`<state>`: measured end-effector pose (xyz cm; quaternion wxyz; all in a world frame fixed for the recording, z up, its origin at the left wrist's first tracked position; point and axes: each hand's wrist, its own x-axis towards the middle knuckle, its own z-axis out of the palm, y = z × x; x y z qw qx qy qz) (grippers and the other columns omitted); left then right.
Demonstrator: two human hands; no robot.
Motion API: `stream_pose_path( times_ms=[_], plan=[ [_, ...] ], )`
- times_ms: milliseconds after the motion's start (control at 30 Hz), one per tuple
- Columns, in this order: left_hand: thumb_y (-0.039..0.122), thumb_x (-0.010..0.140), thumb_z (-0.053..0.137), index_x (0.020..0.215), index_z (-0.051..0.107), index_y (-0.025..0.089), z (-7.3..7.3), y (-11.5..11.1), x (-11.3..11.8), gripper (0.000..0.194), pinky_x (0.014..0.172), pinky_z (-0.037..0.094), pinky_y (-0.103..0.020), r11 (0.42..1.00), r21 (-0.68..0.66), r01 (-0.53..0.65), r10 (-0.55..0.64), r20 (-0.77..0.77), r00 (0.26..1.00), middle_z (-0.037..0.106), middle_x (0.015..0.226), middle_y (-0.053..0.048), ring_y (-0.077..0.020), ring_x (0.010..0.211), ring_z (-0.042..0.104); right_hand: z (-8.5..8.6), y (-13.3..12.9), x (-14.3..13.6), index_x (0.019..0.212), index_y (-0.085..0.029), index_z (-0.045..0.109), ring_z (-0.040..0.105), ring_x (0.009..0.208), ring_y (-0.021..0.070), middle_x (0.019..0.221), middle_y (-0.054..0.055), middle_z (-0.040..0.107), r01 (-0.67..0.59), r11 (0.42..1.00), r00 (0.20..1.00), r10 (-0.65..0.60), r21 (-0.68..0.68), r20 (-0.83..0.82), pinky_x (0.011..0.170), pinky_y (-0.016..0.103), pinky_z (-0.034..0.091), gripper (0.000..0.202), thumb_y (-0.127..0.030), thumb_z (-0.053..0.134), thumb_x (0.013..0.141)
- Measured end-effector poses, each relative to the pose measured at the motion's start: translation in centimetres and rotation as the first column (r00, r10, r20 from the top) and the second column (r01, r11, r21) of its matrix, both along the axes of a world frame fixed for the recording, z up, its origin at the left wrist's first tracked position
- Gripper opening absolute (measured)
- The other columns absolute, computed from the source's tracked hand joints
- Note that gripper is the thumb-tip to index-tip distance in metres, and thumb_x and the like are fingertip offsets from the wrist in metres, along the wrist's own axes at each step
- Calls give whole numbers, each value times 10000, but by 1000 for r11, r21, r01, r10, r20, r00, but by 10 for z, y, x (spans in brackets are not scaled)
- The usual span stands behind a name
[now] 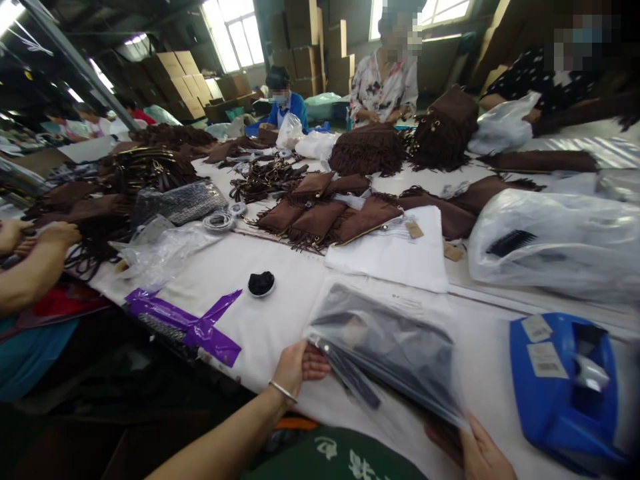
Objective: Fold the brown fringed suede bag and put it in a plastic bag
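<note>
A clear plastic bag (440, 313) lies at the table's front with a flat dark pouch (395, 340) inside it. My left hand (297, 367), with a bangle at the wrist, closes on the bag's left corner, where a small metal fitting and a dark strap (357, 380) show. At the lower right, my right hand (483, 450) grips the bag's right edge; its lower fingers are partly out of sight. Behind the bag, a white sheet stack (400, 257) lies beside several brown fringed pouches (317, 223).
A blue tape dispenser (530, 407) stands to the right. Purple tape (187, 320) is stuck along the front edge, near a small dish of black material (261, 284). A puffed plastic bag (560, 240) sits far right. Co-workers' hands (57, 233) work at left; others stand opposite.
</note>
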<state>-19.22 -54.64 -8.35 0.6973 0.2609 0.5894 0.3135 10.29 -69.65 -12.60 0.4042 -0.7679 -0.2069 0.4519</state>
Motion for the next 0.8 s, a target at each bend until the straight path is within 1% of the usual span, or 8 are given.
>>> stream_pose_path(
  times_ms=[100,233,267,333,400,467,600,800],
  plan=[
    [484,881,445,869,574,82,-4,1,12,423,584,540,-247,999,14,-41,38,154,987,691,750,-136,-177,657,676,-7,16,-3,1382,-165,347,620,954,274,1049,75,655,101,992,932,-70,69,-356,928,366,485,833,-695,521,762],
    [540,874,417,871,565,105,-4,-25,26,459,415,466,-219,896,223,384,-406,63,912,662,647,-79,-153,462,616,-6,15,-8,1386,-184,342,583,1031,265,1145,66,612,173,969,894,-79,177,-440,923,354,493,771,-613,584,793],
    [511,878,434,880,575,115,-1,-30,35,420,429,465,-214,795,332,508,-526,-43,850,663,659,-70,-147,474,617,-5,14,-9,1374,-186,362,589,1020,269,1139,65,615,180,965,896,-81,190,-436,909,362,504,744,-599,589,798],
    [403,895,456,942,605,147,6,-35,61,299,531,494,-222,453,539,710,-633,-366,682,686,752,-71,-155,593,651,-4,13,-10,1320,-172,427,609,978,276,1091,70,638,182,963,899,-80,200,-430,877,375,522,690,-587,598,796],
    [319,898,460,1058,596,189,11,-34,94,247,598,500,-240,31,569,822,-503,-701,505,702,837,-72,-181,695,667,-3,14,-11,1248,-159,493,616,957,283,1047,75,654,182,959,904,-76,218,-420,833,381,541,642,-585,608,781],
    [298,900,457,1102,568,194,12,-31,125,253,542,478,-247,-267,435,860,-262,-892,369,702,795,-67,-197,657,661,-2,14,-12,1176,-158,553,607,974,285,1067,79,646,164,954,926,-62,251,-371,798,373,551,588,-585,601,774],
    [261,916,418,940,578,167,3,-24,156,188,417,391,-234,-502,268,822,24,-946,322,644,626,-41,-175,502,600,0,13,-13,1100,-151,605,585,1016,273,1120,75,623,100,955,979,-45,280,-197,833,343,527,548,-599,543,791],
    [262,902,428,823,578,193,-4,-13,157,183,407,342,-231,-677,321,662,47,-879,474,600,548,-4,-146,464,554,5,12,-12,1107,-146,604,531,1102,271,1119,80,620,29,954,999,-22,299,-26,974,380,435,538,-584,473,824]
  ],
)
